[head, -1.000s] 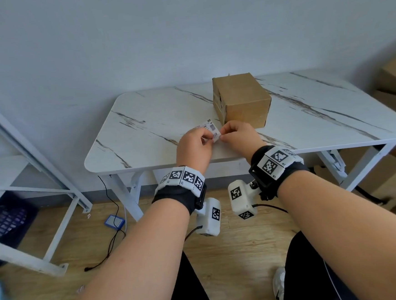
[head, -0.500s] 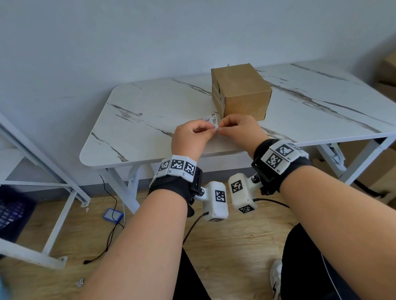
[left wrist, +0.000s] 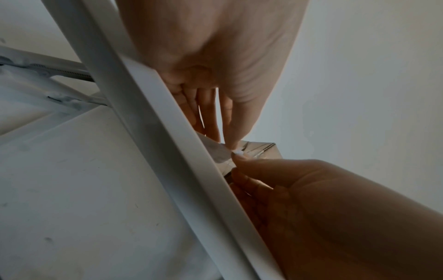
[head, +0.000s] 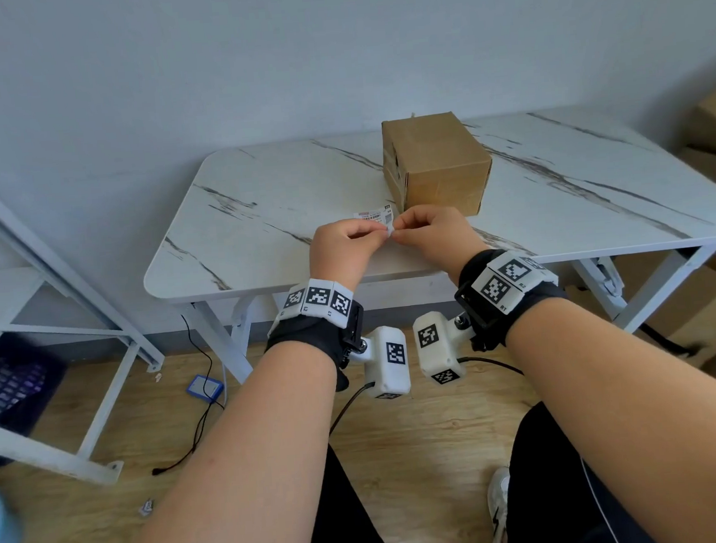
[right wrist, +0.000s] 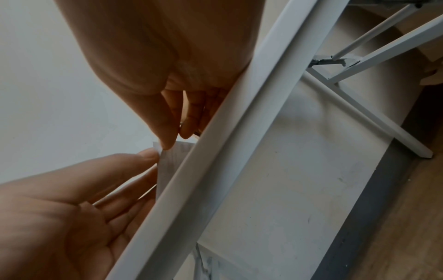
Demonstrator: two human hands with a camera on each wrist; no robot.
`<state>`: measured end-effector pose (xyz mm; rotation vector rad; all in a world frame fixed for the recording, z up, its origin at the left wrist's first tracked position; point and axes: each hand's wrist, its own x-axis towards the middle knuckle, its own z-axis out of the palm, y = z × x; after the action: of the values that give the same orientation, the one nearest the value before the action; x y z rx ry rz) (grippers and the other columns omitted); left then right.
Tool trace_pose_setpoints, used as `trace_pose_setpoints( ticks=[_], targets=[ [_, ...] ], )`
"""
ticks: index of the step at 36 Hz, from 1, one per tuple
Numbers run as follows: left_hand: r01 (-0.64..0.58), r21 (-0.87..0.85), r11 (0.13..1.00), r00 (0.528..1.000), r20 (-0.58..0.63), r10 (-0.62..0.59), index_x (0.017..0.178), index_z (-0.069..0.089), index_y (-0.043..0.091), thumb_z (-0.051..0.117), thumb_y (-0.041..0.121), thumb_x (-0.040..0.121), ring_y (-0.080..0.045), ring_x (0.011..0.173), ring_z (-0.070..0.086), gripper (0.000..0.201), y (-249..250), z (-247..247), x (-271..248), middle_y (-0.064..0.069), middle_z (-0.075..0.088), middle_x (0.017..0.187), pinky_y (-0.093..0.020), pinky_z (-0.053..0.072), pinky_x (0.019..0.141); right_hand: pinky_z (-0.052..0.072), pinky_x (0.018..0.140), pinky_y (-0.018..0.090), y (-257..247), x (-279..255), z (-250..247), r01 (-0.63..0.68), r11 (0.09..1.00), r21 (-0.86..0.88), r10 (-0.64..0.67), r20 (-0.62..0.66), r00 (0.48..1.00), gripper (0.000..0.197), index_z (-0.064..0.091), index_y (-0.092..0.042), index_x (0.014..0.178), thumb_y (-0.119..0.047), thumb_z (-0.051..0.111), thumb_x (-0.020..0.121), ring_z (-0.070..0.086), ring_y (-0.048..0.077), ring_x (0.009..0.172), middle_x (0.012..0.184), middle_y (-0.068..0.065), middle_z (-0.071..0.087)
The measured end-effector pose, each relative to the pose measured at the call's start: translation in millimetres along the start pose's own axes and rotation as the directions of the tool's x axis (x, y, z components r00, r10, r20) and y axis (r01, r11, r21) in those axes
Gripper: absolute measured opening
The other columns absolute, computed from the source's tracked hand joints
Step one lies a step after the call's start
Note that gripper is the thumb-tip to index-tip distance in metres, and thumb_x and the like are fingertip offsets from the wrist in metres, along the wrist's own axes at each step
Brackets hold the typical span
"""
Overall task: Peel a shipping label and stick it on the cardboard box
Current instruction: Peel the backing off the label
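Both hands, left hand [head: 341, 247] and right hand [head: 430, 233], pinch the label [head: 375, 217] at its near corner just in front of the box [head: 438, 166], the box lying straight beyond, nearer the right hand.

I see a white tabletop [head: 282, 200] veined with dark grey marble streaks. The cardboard box [head: 436, 166] on it is plain brown. The shipping label [head: 375, 217] is white with black barcode print and a small red mark. My wristbands [head: 318, 302] are black, carrying white tags with black square-code patterns. The floor [head: 425, 437] is light wood grain, the wall [head: 330, 50] pale grey-blue.
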<state>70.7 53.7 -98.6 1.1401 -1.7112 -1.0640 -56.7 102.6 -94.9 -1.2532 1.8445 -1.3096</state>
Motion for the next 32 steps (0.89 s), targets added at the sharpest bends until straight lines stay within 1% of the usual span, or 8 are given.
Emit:
trace_pose_setpoints(
  ticks=[6,14,18,22,24,27,29,32],
  targets=[
    [-0.001,0.03,1.0,1.0,0.0,0.001,0.091,0.077,0.01,0.073,0.022,0.081,-0.011,0.087,0.064,0.016,-0.5,0.2,0.7,-0.004,0.076,0.095,-0.017,0.047,0.077,0.04,0.062,0.018,-1.3,-1.0,-0.2,-0.022,1.0,0.001,0.022,-0.008,1.0,0.002,0.068,-0.014,0.082,-0.012,0.067,0.083,0.049,0.008,0.067,0.072,-0.004,0.058],
    [0.022,0.102,0.994,0.999,-0.048,-0.017,0.098,0.07,0.007,0.059,0.013,0.088,-0.017,0.085,0.061,0.015,-2.4,0.8,4.6,-0.009,0.072,0.099,-0.031,0.052,0.084,0.039,0.059,0.019,-2.5,-0.5,-0.2,-0.038,0.999,-0.032,0.037,-0.014,0.999,0.008,0.068,-0.012,0.084,-0.006,0.063,0.083,0.047,0.009,0.066,0.07,-0.004,0.056],
    [0.034,0.104,0.994,0.998,-0.056,-0.029,0.097,0.067,0.007,0.058,0.012,0.088,-0.021,0.085,0.063,0.013,-1.5,-0.2,4.4,-0.004,0.067,0.089,-0.037,0.053,0.085,0.039,0.06,0.021,-3.9,-1.6,0.1,-0.035,0.999,-0.032,0.034,-0.014,0.999,0.008,0.067,-0.013,0.081,-0.006,0.063,0.083,0.047,0.012,0.067,0.07,-0.002,0.055],
    [0.034,0.109,0.993,0.999,-0.046,-0.029,0.093,0.067,0.01,0.06,0.013,0.088,-0.025,0.087,0.066,0.009,-0.4,-1.0,2.5,-0.002,0.067,0.087,-0.037,0.054,0.084,0.04,0.065,0.026,-5.3,-1.9,-0.8,-0.055,0.998,-0.011,0.055,0.003,0.998,0.008,0.069,-0.011,0.08,-0.014,0.063,0.085,0.049,0.015,0.072,0.075,0.001,0.058],
    [0.033,0.11,0.993,0.999,-0.043,-0.029,0.094,0.068,0.01,0.06,0.014,0.088,-0.025,0.089,0.067,0.01,-0.4,-1.5,1.7,-0.002,0.068,0.088,-0.035,0.054,0.082,0.041,0.066,0.026,-4.8,-2.4,-1.2,-0.054,0.999,0.006,0.054,0.005,0.999,0.022,0.071,-0.002,0.088,-0.023,0.066,0.086,0.051,0.016,0.075,0.079,0.005,0.06],
    [0.034,0.106,0.994,0.999,-0.04,-0.03,0.095,0.068,0.01,0.06,0.015,0.089,-0.021,0.085,0.065,0.011,-0.4,-2.2,1.0,-0.002,0.068,0.087,-0.031,0.052,0.078,0.037,0.058,0.022,-3.1,-4.1,-0.2,-0.038,0.999,-0.008,0.038,0.007,0.999,0.031,0.069,-0.001,0.087,-0.032,0.068,0.085,0.047,0.015,0.067,0.074,0.007,0.055],
    [0.037,0.098,0.995,0.999,-0.042,-0.033,0.096,0.068,0.01,0.06,0.015,0.089,-0.019,0.084,0.064,0.011,-0.1,-3.2,1.1,-0.004,0.07,0.089,-0.029,0.051,0.077,0.037,0.055,0.019,-2.5,-3.9,0.3,-0.028,0.999,-0.044,0.028,-0.002,1.0,0.022,0.069,-0.006,0.083,-0.028,0.068,0.086,0.046,0.013,0.063,0.071,0.003,0.055],
    [0.046,0.089,0.995,0.998,-0.048,-0.042,0.1,0.069,0.01,0.06,0.014,0.089,-0.022,0.092,0.067,0.015,0.6,-4.5,0.7,-0.008,0.073,0.1,-0.03,0.053,0.083,0.042,0.06,0.021,-1.6,-2.5,1.0,-0.021,0.997,-0.075,0.019,-0.017,1.0,0.021,0.073,-0.003,0.093,-0.022,0.066,0.087,0.053,0.014,0.072,0.08,0.004,0.063]
  ],
)
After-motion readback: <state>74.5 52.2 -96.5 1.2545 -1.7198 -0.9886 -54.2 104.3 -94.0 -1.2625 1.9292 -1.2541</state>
